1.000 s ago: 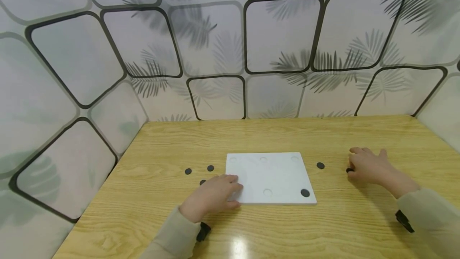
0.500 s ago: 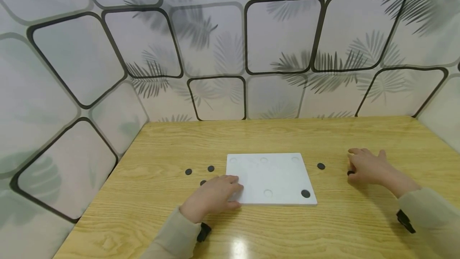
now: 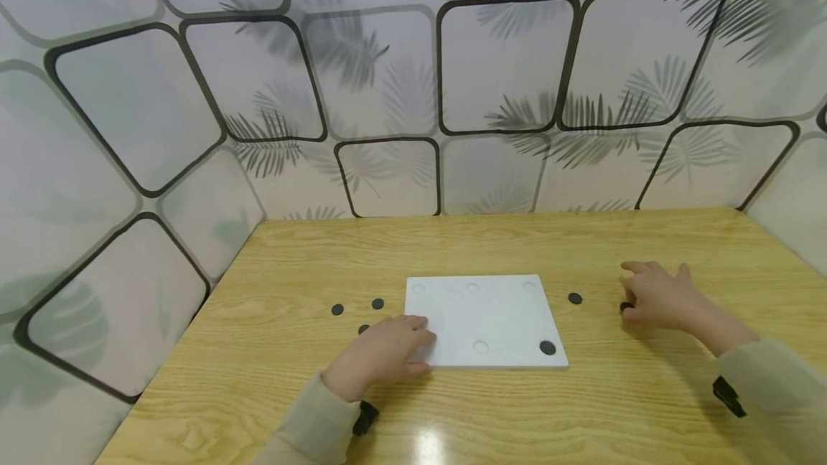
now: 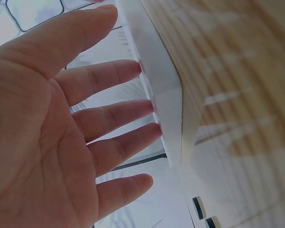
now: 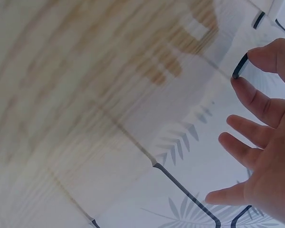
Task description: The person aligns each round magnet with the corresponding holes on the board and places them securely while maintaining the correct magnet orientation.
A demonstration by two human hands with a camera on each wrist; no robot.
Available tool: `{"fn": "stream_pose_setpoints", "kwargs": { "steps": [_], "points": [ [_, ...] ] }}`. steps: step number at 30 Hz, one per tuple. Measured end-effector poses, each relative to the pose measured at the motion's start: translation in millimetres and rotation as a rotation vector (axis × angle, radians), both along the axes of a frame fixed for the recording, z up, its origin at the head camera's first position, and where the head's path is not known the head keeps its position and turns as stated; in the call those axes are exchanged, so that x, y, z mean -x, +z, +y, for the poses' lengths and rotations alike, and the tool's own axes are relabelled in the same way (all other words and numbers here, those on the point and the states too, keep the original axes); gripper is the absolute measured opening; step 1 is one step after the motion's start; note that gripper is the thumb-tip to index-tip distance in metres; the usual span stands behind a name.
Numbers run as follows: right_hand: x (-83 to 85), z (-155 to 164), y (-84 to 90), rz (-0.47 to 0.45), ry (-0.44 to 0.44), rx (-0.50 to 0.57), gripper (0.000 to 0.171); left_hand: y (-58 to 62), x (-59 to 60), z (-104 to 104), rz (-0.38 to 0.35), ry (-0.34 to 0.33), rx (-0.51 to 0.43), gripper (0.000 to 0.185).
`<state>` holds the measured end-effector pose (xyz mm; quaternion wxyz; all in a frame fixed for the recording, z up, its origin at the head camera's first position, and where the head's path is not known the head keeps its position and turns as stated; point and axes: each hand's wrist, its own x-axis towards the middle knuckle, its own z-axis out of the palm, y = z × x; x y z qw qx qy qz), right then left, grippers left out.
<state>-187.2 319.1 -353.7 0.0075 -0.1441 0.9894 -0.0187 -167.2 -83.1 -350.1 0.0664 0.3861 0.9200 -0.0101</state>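
Observation:
A white board [image 3: 491,314] with shallow round recesses lies on the table. One black disc [image 3: 548,347] sits in its front right recess. My left hand [image 3: 384,349] rests at the board's left side, and in the left wrist view its fingers [image 4: 116,114] are spread, tips touching the board's edge. To the right of the board, my right hand [image 3: 662,296] pinches another black disc [image 5: 239,65] between thumb and index finger. Its other fingers are spread apart. A loose disc [image 3: 575,298] lies between the board and the right hand.
Left of the board, several black discs [image 3: 377,303] lie on the wooden table [image 3: 310,257], one partly hidden behind my left hand. Patterned walls [image 3: 388,178] stand along the table's back and left side.
My right hand has shifted very slightly to the left, still pinching the disc. The left hand and the board have stayed in place.

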Motion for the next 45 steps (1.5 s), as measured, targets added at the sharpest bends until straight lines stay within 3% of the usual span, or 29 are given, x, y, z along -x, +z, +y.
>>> {"fn": "stream_pose_setpoints", "kwargs": {
  "steps": [19, 45],
  "points": [
    [-2.5, -16, 2.8, 0.033, 0.048, 0.019, 0.02, -1.5, 0.3, 0, 0.008, -0.004, -0.003, 0.04],
    [9.6, -58, -1.6, 0.065, 0.143, 0.01, 0.024, -3.6, 0.9, -1, 0.0, 0.0, -0.007, 0.042]
  ]
}}
